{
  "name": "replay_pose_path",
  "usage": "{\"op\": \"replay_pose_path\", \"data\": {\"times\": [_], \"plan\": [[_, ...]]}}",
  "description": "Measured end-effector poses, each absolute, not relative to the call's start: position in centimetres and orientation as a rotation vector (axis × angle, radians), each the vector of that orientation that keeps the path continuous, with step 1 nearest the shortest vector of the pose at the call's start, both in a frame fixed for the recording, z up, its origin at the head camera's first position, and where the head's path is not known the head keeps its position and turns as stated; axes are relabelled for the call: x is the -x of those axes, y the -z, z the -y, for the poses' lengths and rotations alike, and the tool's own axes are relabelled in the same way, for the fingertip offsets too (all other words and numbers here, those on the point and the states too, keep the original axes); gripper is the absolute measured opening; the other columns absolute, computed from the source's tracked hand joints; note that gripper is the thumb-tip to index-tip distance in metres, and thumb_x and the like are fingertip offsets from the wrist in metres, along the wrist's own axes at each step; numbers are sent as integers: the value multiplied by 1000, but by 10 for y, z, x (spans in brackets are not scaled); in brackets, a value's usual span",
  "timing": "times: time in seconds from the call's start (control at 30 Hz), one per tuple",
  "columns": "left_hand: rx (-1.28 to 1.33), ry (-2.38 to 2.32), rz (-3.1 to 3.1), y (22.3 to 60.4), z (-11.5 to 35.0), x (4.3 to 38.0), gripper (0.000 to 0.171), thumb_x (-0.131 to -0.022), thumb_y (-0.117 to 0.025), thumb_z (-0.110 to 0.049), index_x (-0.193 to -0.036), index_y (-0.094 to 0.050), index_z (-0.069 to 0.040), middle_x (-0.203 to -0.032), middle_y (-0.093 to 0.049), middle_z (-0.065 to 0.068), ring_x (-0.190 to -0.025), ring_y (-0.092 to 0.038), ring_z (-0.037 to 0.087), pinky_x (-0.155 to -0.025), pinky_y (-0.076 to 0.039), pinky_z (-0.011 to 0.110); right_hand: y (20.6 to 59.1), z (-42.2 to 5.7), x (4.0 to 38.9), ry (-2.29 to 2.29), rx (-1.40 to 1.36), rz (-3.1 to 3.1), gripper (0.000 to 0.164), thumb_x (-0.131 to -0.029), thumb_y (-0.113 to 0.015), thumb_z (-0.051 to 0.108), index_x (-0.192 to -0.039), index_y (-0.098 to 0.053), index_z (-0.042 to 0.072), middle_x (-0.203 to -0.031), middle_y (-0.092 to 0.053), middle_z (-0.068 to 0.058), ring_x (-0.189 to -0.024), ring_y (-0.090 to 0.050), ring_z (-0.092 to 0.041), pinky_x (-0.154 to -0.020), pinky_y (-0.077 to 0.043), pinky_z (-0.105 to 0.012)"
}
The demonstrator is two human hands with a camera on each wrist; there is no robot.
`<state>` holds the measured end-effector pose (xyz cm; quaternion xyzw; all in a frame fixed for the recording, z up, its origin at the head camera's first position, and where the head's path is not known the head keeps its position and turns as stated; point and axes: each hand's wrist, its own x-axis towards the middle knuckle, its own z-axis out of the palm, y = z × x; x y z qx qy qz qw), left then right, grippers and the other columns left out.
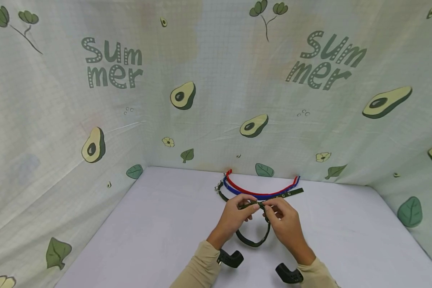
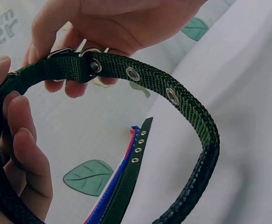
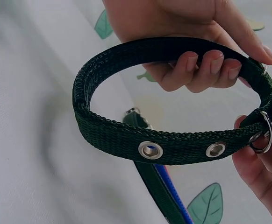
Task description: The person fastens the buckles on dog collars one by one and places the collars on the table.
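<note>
A dark green woven dog collar (image 1: 253, 243) hangs in a loop between both hands above the table. My left hand (image 1: 233, 215) pinches it beside the metal buckle (image 2: 61, 52), and my right hand (image 1: 286, 224) pinches the strap just right of there. In the right wrist view, the right hand (image 3: 192, 42) has several fingertips curled at the collar's dark inner side. A metal ring (image 3: 268, 135) and eyelets (image 3: 151, 150) show on the strap. Fingers partly hide the buckle, so how the strap sits in it is unclear.
Behind the hands, a red collar (image 1: 237, 187), a blue collar (image 1: 262, 197) and another dark green collar (image 1: 295, 192) lie curved together on the white table (image 1: 147, 236). A printed curtain (image 1: 209, 136) stands along the back and sides. Black wrist devices (image 1: 231, 259) hang from the sleeves.
</note>
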<state>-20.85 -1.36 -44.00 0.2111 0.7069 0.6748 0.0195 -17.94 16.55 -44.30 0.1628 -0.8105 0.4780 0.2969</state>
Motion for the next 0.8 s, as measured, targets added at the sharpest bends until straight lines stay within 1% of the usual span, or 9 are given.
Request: {"op": "replay_pose_path", "data": {"times": [0.1,0.17,0.3,0.43,0.6,0.67,0.8], "plan": [[-647,-2094,-2190,441,13,209,36,-95,-71,-31,-119,-67,-4,-83,-61,-1,-70,-61,13,-65,-52,26,442,-166,179,-1297,-438,2157,20,-93,-68,0,-100,-73,18,-96,-64,8,-75,-66,-12,-60,-52,-23],[-642,-2100,-2189,441,13,209,36,-95,-71,-30,-118,-67,-3,-83,-61,0,-70,-61,14,-65,-52,27,442,-166,179,-1320,-449,2153,21,-93,-68,0,-100,-73,19,-97,-64,8,-76,-67,-12,-60,-52,-24],[-617,-2095,-2192,441,13,208,31,-95,-71,-31,-116,-69,-9,-82,-61,0,-71,-61,14,-66,-52,27,442,-166,178,-1348,-459,2151,21,-94,-68,1,-101,-74,19,-98,-64,7,-77,-67,-13,-61,-53,-24],[-587,-2114,-2170,440,12,208,27,-95,-71,-32,-114,-70,-13,-82,-61,0,-71,-60,14,-66,-52,26,442,-166,178,-1313,-455,2171,21,-93,-69,1,-103,-75,19,-97,-64,9,-78,-66,-11,-61,-53,-24],[-545,-2219,-2080,440,13,210,28,-97,-69,-29,-114,-69,-7,-81,-61,3,-69,-57,15,-64,-50,25,444,-168,179,-1230,-498,2195,27,-90,-71,1,-111,-76,17,-100,-64,11,-84,-63,-9,-62,-53,-25],[-538,-2249,-2054,440,13,211,27,-97,-68,-27,-113,-68,-4,-80,-60,4,-68,-57,15,-63,-49,25,445,-168,181,-1210,-543,2188,31,-87,-73,-1,-113,-75,16,-102,-65,10,-86,-62,-10,-62,-54,-26],[-536,-2254,-2047,441,14,212,24,-99,-67,-24,-111,-67,-3,-81,-60,4,-68,-57,15,-62,-49,24,448,-168,183,-1158,-597,2177,37,-82,-75,-5,-115,-72,11,-103,-65,4,-84,-63,-12,-61,-55,-25]]}}
